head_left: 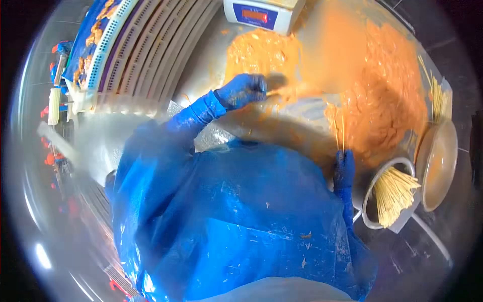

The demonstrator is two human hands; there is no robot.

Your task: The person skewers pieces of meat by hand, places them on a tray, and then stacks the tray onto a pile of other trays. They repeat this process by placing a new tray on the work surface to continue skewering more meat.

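Note:
My left hand, in a blue glove, is closed above the metal table. From its fingers a strip of orange-coated meat seems to stretch to the right, smeared by motion. My right hand, gloved in blue, is low at the right edge of my blue apron. Its fingers are closed around thin wooden skewers that point up toward the meat. A large heap of orange marinated meat spreads over the right side of the table. A smaller pile lies beyond my left hand.
A digital scale with a red display stands at the far edge. Stacked plastic trays rise at the left. At the right are a metal pot of skewers, a tilted bowl and another skewer bundle.

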